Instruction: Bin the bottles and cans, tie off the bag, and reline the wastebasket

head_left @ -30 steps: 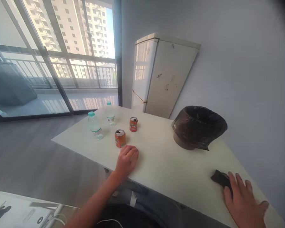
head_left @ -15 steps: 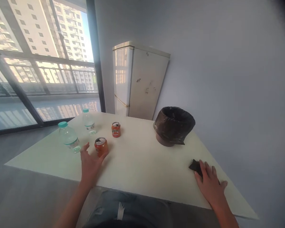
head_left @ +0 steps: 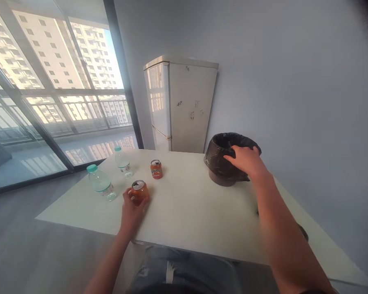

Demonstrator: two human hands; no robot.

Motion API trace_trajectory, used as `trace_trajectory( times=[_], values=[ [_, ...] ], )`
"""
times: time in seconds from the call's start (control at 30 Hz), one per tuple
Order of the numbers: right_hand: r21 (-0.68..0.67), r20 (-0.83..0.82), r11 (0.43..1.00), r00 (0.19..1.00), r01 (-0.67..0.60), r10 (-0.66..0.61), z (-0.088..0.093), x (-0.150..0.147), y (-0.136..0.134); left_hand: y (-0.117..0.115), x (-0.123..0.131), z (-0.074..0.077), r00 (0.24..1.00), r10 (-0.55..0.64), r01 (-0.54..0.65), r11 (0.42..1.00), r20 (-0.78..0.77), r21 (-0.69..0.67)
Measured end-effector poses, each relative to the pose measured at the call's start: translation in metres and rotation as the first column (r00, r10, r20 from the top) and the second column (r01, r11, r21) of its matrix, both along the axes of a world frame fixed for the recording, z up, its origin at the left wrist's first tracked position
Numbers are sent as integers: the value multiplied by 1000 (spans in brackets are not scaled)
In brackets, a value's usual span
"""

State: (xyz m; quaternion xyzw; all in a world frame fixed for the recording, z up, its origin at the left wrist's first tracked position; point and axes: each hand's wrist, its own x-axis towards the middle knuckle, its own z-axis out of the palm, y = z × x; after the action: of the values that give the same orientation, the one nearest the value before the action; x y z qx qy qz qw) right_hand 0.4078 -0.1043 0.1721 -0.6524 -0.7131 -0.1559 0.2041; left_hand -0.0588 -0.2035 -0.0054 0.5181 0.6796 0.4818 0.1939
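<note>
My left hand (head_left: 134,210) is wrapped round the nearer orange can (head_left: 140,192), which stands upright on the white table (head_left: 184,220). Over the near rim of a brown bin (head_left: 222,179) lined with a black bag (head_left: 217,157) is my right hand (head_left: 245,158), its fingers apart and reaching toward the opening; I see nothing in them. A dark object (head_left: 303,232) lies on the table, mostly hidden behind my right forearm.
A second orange can (head_left: 156,170) stands behind the first. Two clear bottles with teal caps, one nearer (head_left: 100,183) and one farther (head_left: 122,163), are upright at the left. Beyond the table are a white fridge (head_left: 191,110) and a large window.
My right hand has left the dark object and moved up and leftward to the bin. My left hand has closed round the nearer can. The view has shifted slightly.
</note>
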Motion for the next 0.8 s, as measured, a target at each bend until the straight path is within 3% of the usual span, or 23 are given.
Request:
trace_trajectory(
  times=[0.1,0.23,0.47,0.67,0.8],
  values=[
    [-154,6,988,1000,-22,23,16,-16,17,0,0,0,1000,-10,10,1000,-29,-17],
    [-265,-11,938,973,-226,231,40,-66,-4,-2,4,4,1000,-17,17,1000,-11,-21],
    [-215,-23,832,855,-511,519,68,-146,-54,-2,11,10,999,-25,23,998,-37,-53],
    [-358,5,621,663,-697,748,67,-158,-64,1,9,4,999,-36,34,997,-28,-68],
    [-406,26,632,683,-660,730,67,-144,-62,-1,16,9,995,-34,25,995,-99,-95]
  ],
)
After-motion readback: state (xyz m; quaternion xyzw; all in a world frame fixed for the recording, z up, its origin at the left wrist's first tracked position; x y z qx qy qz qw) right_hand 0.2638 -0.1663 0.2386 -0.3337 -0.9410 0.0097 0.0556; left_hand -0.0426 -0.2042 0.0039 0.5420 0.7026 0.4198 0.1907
